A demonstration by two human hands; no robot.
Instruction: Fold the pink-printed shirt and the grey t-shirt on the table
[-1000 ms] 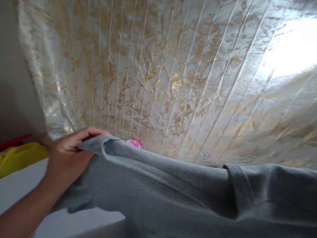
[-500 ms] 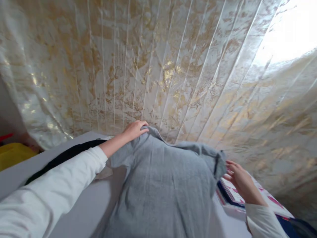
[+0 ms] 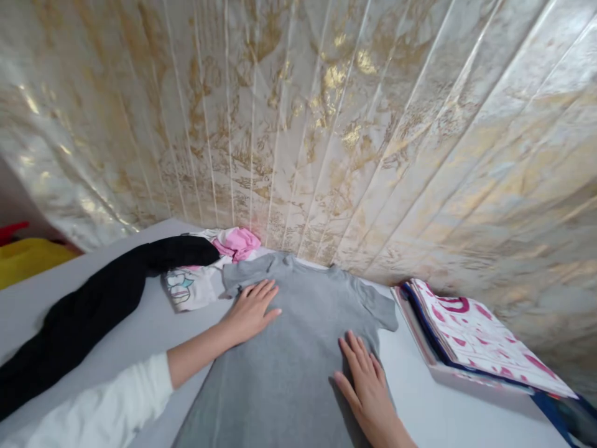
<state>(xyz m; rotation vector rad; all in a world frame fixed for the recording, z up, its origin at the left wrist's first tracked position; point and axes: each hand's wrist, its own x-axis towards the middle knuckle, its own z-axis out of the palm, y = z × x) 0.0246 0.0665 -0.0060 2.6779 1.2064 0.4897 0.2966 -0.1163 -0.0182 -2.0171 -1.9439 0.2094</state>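
Note:
A grey short-sleeved T-shirt lies spread on the white surface, its collar end toward the wall and its lower part running out of the bottom of the view. My left hand rests on the shirt below its left sleeve, fingers spread. Over the shirt's right side is my right hand, open, palm down, fingers somewhat apart; a shadow shows beside its thumb. Neither hand grips the cloth.
A black garment stretches along the left. By it lie a white printed garment and a pink cloth. On the right is a folded stack of clothes. A gold-patterned wall covering rises behind; something yellow sits far left.
The shirt, held up by its shoulder and sleeve before, now lies flat. Both hands have let go and come down onto or over it, the right one moving inward.

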